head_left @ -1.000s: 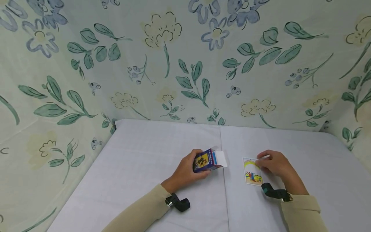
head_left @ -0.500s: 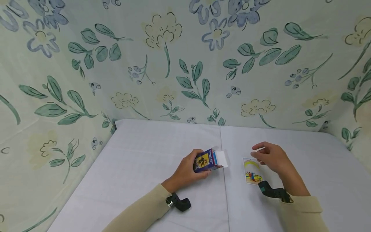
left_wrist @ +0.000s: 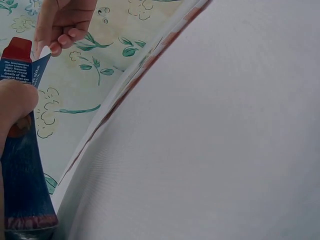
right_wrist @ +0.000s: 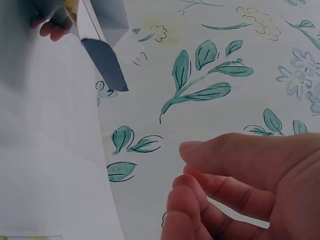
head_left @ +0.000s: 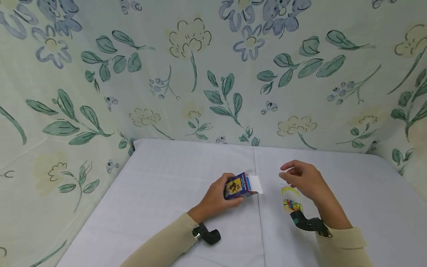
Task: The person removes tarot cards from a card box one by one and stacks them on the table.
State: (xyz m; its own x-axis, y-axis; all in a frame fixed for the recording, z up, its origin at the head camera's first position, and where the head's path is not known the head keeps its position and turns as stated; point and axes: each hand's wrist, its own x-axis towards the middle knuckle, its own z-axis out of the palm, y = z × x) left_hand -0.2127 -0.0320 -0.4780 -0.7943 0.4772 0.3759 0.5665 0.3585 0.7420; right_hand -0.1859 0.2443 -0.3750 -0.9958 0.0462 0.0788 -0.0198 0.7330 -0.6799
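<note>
My left hand [head_left: 215, 196] grips a dark blue card box [head_left: 236, 186] with a yellow picture on its front. The box tilts to the right, its white end flap [head_left: 255, 184] standing out. In the left wrist view the thumb [left_wrist: 19, 97] lies across the printed box [left_wrist: 22, 170]. My right hand [head_left: 305, 181] hovers over the upper edge of a picture card [head_left: 291, 199] lying face up on the white cloth. That card shows a yellow arc and small figures. In the right wrist view nothing sits between the loosely curled fingers [right_wrist: 182, 197] and thumb of the right hand.
A white cloth [head_left: 180, 163] with a crease down its middle covers the table. Behind and at the sides hangs a floral curtain [head_left: 230, 66]. Black wrist cameras [head_left: 210, 236] are strapped at both cuffs.
My right hand has left the card, lifting and moving left toward the box. The card stays on the cloth. The left hand holds the box nearly still.
</note>
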